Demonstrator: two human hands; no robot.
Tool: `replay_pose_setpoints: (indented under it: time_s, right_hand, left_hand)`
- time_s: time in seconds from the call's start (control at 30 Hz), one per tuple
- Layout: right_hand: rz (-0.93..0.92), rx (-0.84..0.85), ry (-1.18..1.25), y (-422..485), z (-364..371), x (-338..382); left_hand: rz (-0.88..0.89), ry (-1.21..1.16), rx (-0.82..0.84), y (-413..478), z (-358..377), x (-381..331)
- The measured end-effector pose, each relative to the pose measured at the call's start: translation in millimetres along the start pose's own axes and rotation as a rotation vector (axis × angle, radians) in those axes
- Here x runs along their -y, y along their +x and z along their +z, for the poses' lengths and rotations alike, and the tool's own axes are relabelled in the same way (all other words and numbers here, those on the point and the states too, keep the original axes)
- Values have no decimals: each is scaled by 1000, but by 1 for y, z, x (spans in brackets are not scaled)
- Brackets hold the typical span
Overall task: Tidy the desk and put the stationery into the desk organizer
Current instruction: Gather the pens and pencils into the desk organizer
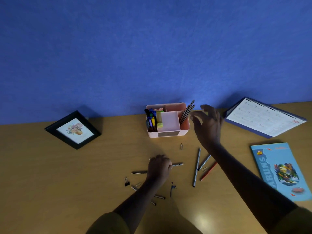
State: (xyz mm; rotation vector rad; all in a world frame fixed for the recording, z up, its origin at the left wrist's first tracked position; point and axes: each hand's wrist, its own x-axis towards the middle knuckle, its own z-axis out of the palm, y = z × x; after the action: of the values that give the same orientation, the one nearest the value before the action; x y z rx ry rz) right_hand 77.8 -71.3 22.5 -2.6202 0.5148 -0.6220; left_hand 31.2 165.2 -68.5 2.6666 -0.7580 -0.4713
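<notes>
A pink desk organizer (168, 133) stands against the blue wall, with markers in its left compartment and several pencils (186, 114) leaning in its right one. My right hand (207, 125) hovers just right of those pencils, fingers spread and holding nothing. My left hand (158, 167) is down on the desk, fingers curled round a pencil (178, 164) whose tip points right. More pencils lie loose: a dark one (196, 167), a shorter one (204, 162), a red one (208, 171) and one (139, 172) left of my left hand.
A black binder clip (127, 181), paper clips (181, 146) and a small blue compass (172, 189) lie on the wooden desk (50, 183). A black picture frame (73, 130) leans at left. A desk calendar (265, 118) and a blue book (281, 169) sit at right.
</notes>
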Motion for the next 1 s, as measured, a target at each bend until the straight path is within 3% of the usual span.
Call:
replay_pose_setpoints:
  time_s: [0.1, 0.2, 0.4, 0.73, 1.0]
  right_hand:
    - [-15, 78, 88, -41, -2, -10]
    - [-22, 262, 197, -81, -6, -23]
    - [-72, 632, 151, -117, -10, -35]
    - [-250, 667, 88, -76, -26, -35]
    - [-349, 438, -78, -17, -51, -26]
  left_hand:
    - [-2, -5, -2, 2, -1, 0]
    - [-13, -21, -16, 4, -3, -2]
    - [10, -87, -65, 8, -7, -6]
    - [140, -228, -217, 17, -22, -23]
    - [3, -255, -295, 7, -26, -9]
